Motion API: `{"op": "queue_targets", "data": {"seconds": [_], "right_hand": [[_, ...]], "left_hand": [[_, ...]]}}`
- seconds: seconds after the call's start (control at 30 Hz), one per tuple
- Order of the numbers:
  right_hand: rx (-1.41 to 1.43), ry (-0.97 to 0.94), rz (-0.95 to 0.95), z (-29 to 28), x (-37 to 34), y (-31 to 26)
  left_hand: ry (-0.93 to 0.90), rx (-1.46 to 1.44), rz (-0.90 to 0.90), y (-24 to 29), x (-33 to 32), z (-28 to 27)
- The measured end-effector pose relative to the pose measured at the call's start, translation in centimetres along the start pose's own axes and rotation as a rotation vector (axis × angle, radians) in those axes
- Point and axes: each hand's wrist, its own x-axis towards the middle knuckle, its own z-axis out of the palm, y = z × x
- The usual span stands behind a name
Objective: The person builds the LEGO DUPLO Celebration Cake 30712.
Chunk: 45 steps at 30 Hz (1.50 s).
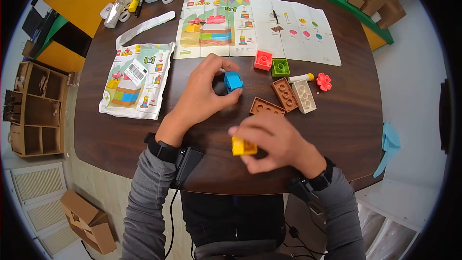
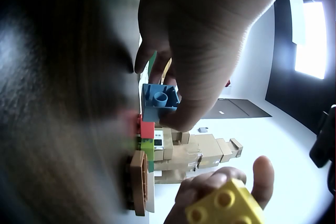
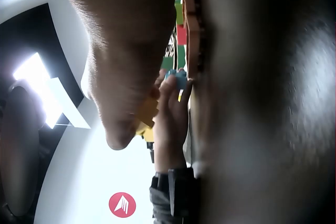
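Basically both hands are busy above the desk (image 1: 216, 127): L hand (image 1: 204, 84) has its thumb and fingers round the blue brick (image 1: 233, 82), grip narrow; R hand (image 1: 281, 142) holds the yellow brick (image 1: 243, 147) nearer the desk's front edge. Can't tell if blue touches the desk. Red brick (image 1: 263, 60) + green brick (image 1: 280, 67) sit just beyond, to its right.

Handling: both bricks look like hard, hollow plastic, so prob. light, stiff & tough to break; smooth walls might slip a bit. Best hold, imo, is a pinch on opp. side walls, w/ studs & hollow side left free.

Views: L wrist cam shows blue's hollow underside w/ its round tube (image 2: 160, 99), plus yellow's studs (image 2: 226, 199); head cam shows neither clearly, but gives the full layout, incl. the instruction sheet (image 1: 269, 29). R wrist cam has yellow partly hidden by the hand.
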Motion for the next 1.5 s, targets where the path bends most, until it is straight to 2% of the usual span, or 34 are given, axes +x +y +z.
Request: {"op": "queue_targets", "data": {"seconds": [0.03, 0.1, 0.2, 0.27, 0.33, 0.37, 0.4, 0.47, 0.73, 0.83, 0.87, 0.93, 1.13, 1.23, 1.33, 1.43, 1.5], "right_hand": [[0.002, -0.001, -0.002, 0.5, -0.2, -0.4], [0.110, -0.191, 0.070, 1.4, -0.7, -0.6], [0.068, -0.196, 0.038, 1.7, -0.9, 0.1], [0.061, -0.200, 0.083, 1.6, -1.0, 0.8], [-0.184, -0.092, 0.154, 1.6, -0.9, 1.7], [-0.290, -0.062, 0.256, 1.1, -0.8, 1.6], [-0.289, -0.059, 0.260, 0.9, -0.9, 1.9], [-0.437, 0.116, 0.375, 0.5, -1.0, 2.8], [-0.539, 0.203, 0.336, -0.5, -0.7, 3.2], [-0.704, 0.244, 0.486, -1.6, -0.9, 3.9], [-0.705, 0.245, 0.483, -1.7, -1.1, 4.0], [-0.905, 0.203, 0.543, -1.7, -1.4, 4.0], [-0.933, 0.130, 0.717, -1.5, -1.8, 3.7], [-0.895, 0.150, 0.710, -1.3, -2.0, 3.8], [-0.875, 0.165, 0.626, -1.6, -2.0, 4.0], [-0.825, 0.191, 0.619, -1.6, -2.0, 4.1], [-0.826, 0.180, 0.594, -1.7, -2.1, 4.1]], "left_hand": [[0.002, 0.001, -0.002, 0.2, 0.1, -0.1], [0.031, 0.072, 0.015, 0.4, 0.1, -0.3], [0.025, 0.101, 0.005, 0.4, 0.1, -0.5], [0.030, 0.073, 0.003, 0.2, 0.1, -0.3], [0.031, 0.045, 0.000, 0.2, 0.1, -0.1], [0.053, 0.015, -0.008, 0.2, 0.1, 0.0], [0.075, -0.014, -0.017, 0.1, 0.1, 0.0], [0.070, -0.024, -0.026, 0.1, 0.1, 0.0], [0.008, 0.113, -0.007, 0.3, 0.0, -0.2], [0.015, 0.127, -0.010, 0.3, 0.0, -0.5], [-0.001, 0.142, -0.011, 0.3, -0.1, -0.5], [-0.018, 0.155, -0.012, 0.2, 0.0, -0.5], [-0.013, 0.172, 0.016, -0.1, -0.1, -0.3], [-0.001, 0.193, 0.039, -0.3, -0.1, -0.4], [0.028, 0.237, -0.002, -0.5, 0.0, -0.5], [0.067, 0.246, -0.058, -0.6, -0.1, -0.5], [0.159, 0.338, 0.017, -1.1, -0.1, -0.4]]}}
